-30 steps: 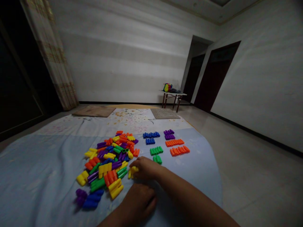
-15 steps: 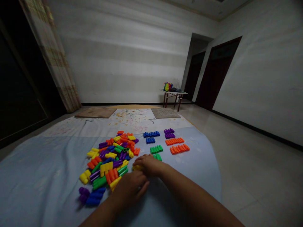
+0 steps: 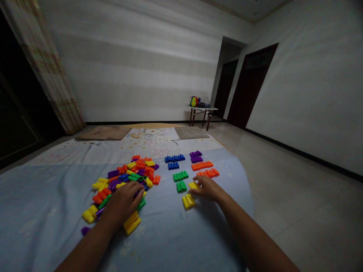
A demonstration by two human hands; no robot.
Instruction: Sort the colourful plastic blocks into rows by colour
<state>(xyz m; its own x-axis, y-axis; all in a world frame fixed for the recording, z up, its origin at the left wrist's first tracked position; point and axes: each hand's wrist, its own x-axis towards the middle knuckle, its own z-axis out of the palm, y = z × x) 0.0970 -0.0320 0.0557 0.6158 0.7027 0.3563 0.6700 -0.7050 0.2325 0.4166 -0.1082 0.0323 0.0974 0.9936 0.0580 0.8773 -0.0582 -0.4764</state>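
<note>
My right hand (image 3: 208,187) has its thumb and fingers closed round a small yellow block (image 3: 194,185), just below the orange rows (image 3: 202,165). Another yellow block (image 3: 188,201) lies in front of it. My left hand (image 3: 126,200) is over the near right part of a mixed pile of coloured blocks (image 3: 138,166); its fingers curl down, and what they touch is hidden. Green blocks (image 3: 180,176), blue blocks (image 3: 174,158) and purple blocks (image 3: 196,156) lie in short rows right of the pile.
A cloth-covered table (image 3: 159,241) carries a brown mat (image 3: 103,133) at the far left and a grey mat (image 3: 191,132) at the far right. Beyond it stands a small side table (image 3: 202,108) with a colourful bag (image 3: 194,101). A curtain hangs at the left.
My hands have moved apart. The right one went right with a yellow block, and the left one went left onto the pile. A yellow block now shows below the green ones. The view has shifted slightly.
</note>
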